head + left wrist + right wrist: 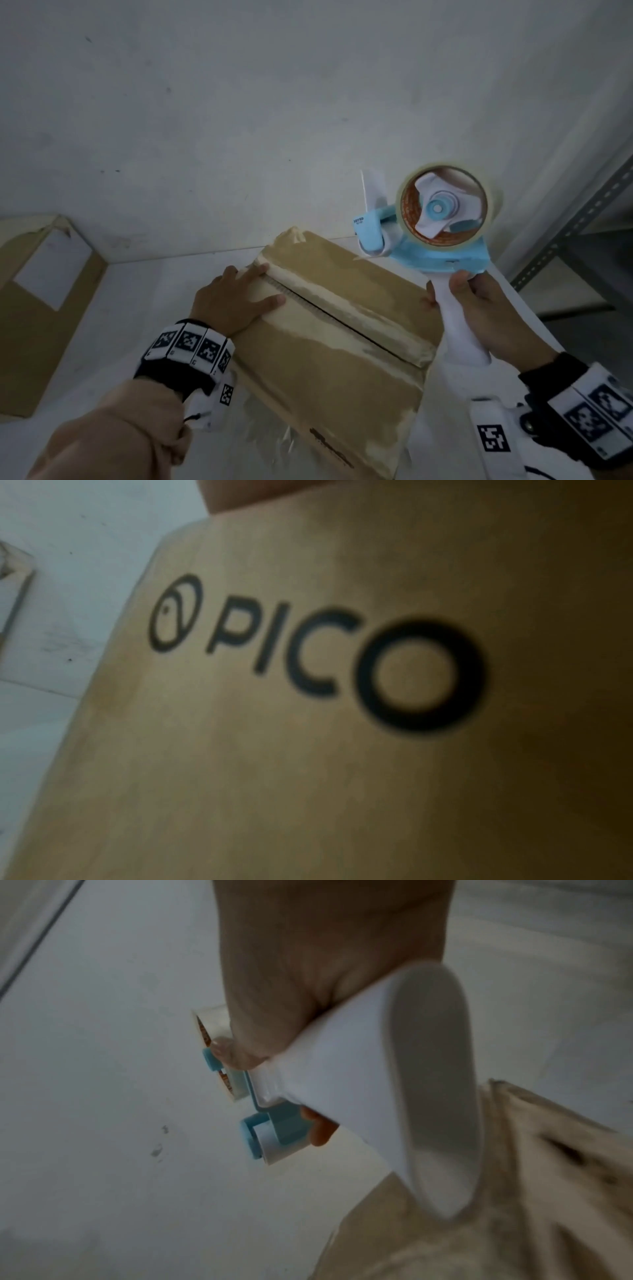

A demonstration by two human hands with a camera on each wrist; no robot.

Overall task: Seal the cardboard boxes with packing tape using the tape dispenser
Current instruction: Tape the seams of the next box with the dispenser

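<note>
A brown cardboard box (342,342) lies on the white table, its top flaps meeting at a dark centre seam with clear tape over it. My left hand (236,301) rests flat on the left flap, fingers straight, pressing beside the seam. In the left wrist view the box side (308,777) fills the frame with a printed "PICO" logo. My right hand (479,308) grips the white handle of a blue and white tape dispenser (442,222), held above the box's far right corner. From the right wrist view the handle (394,1085) and the hand (308,988) around it show close up.
A second cardboard box (44,301) with a white label stands at the left against the wall. A grey metal shelf frame (575,222) rises at the right. The white table (154,284) runs back to a white wall. Crumpled clear film (267,431) lies near the box's front.
</note>
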